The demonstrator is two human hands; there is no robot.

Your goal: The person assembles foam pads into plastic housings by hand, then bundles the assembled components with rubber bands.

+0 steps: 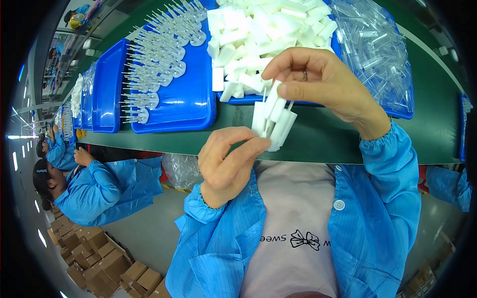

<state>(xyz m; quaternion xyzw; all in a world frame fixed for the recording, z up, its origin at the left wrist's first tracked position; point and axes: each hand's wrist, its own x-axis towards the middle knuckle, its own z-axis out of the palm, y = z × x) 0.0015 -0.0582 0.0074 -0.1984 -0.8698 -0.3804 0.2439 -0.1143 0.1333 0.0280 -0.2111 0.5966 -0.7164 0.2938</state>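
My left hand [231,161] is closed on the lower end of a clear plastic pronged piece [274,147], just over the front edge of the table. White blocks [284,126] sit around its thin prongs. Above it, my right hand [323,82] pinches another white block [273,99] between thumb and forefinger, held upright among the prongs. Whether a prong is inside that block I cannot tell. Behind my hands, a large heap of similar white blocks [268,30] fills a blue tray.
On the left, a blue tray [198,116] holds rows of clear pronged pieces [154,59]. A blue tray of clear plastic tubes [372,49] stands at right. More blue trays [109,89] line the green table [318,134]. Co-workers in blue sit at left; cardboard boxes [99,253] lie behind.
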